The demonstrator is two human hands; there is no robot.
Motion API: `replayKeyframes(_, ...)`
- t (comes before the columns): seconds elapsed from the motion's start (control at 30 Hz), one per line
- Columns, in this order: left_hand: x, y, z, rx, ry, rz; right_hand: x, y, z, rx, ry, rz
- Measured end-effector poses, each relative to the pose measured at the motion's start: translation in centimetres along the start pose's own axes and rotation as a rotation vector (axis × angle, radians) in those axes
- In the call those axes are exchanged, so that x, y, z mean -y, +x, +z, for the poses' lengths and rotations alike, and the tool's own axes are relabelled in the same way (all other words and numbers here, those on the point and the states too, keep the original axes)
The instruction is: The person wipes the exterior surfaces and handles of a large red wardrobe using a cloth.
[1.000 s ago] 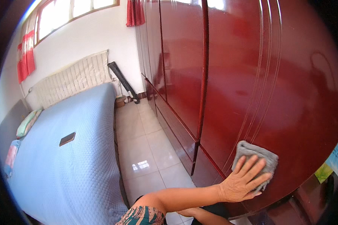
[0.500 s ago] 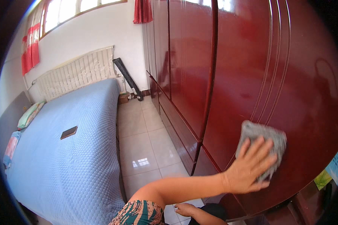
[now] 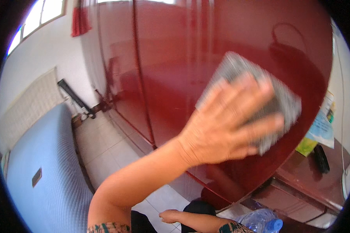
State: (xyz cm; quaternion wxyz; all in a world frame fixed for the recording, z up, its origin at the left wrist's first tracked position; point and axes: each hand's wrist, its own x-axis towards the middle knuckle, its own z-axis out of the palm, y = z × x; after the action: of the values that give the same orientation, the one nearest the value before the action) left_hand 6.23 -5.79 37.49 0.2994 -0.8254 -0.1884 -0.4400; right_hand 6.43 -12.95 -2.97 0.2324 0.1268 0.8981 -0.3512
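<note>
My left hand (image 3: 225, 124) reaches up from the lower left and presses a grey cloth (image 3: 287, 103) against a glossy dark red wardrobe door (image 3: 171, 58). Its palm lies on the cloth with the fingers spread, blurred by motion. Corners of the cloth stick out past the fingertips and beside the wrist side. Low in the picture, my right hand (image 3: 169, 216) hangs beside my dark-clad knee (image 3: 200, 209). Nothing shows in it, and its fingers look loosely bent.
A bed with a blue quilted cover (image 3: 46, 155) stands at left, a phone (image 3: 36, 177) on it. At right a brown cabinet (image 3: 299, 174) bears a black object (image 3: 321, 159) and a blue-green packet (image 3: 319, 134). A plastic bottle (image 3: 260, 221) stands low down. A long black case (image 3: 76, 98) leans by the wall.
My left hand and the cloth have moved up across the door. The view has swung right, bringing the brown cabinet and bottle into sight. My right arm remains low.
</note>
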Motion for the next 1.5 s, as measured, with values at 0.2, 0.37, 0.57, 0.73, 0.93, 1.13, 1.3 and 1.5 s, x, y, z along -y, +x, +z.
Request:
replayKeyframes(0.2, -0.5, 5.3, -0.1, -0.231, 0.21, -0.095, 0.3, -0.4, 0.5, -0.118, 0.026, -0.003)
replayKeyframes(0.37, -4.8, -2.4, 2.5, -0.018, 0.109, -0.088, 2.0, -0.1, 0.2, -0.107, 0.015, 0.039)
replayKeyframes(0.57, -9.0, -16.0, 7.8, 0.212, 0.012, 0.154, -0.2, 3.2, 2.2, -0.05, 0.021, 0.048)
replayKeyframes(0.73, -8.9, -19.1, 7.5, 0.46, -0.13, 0.362, 0.5, 2.6, 1.7, -0.16, 0.027, -0.003)
replayKeyframes(0.93, -6.4, -13.8, 6.6, 0.348, -0.051, 0.479, 0.8, 0.2, 0.5, -0.115, -0.046, 0.024)
replayKeyframes(1.13, -3.1, -1.1, 2.3, 0.054, 0.03, 0.395, 0.6, 0.7, 1.0, -0.13, -0.044, -0.018)
replayKeyframes(1.3, -0.9, 5.3, -0.7, -0.168, 0.068, -0.041, 0.5, 0.4, 0.7, -0.063, -0.053, -0.005)
replayKeyframes(1.5, -6.6, -2.3, 4.4, -0.122, 0.003, 0.011, -2.9, 5.0, 3.9, -0.044, -0.069, 0.026)
